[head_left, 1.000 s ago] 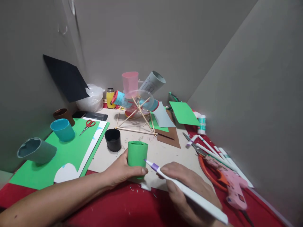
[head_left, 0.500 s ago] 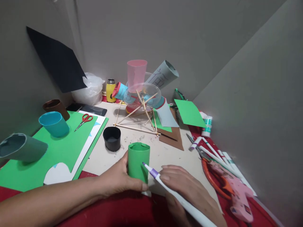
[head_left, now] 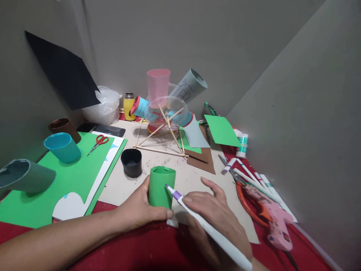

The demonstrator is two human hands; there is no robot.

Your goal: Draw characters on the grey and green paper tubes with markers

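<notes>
My left hand is wrapped round an upright green paper tube standing on a beige card sheet. My right hand grips a white marker with a purple band, its tip touching the tube's right side. The forefinger of that hand is lifted and stretched toward the card. A short black paper tube stands just behind and left of the green one.
A skewer frame with a clear dish, pink cup and paper tubes stands at the back. Green sheets with teal tubes and red scissors lie left. Markers, orange pliers and a pink glue gun lie right. Walls close in on both sides.
The marker tip has moved left along the green tube. My right forefinger has lifted off and stretched out. My left hand keeps its hold on the tube.
</notes>
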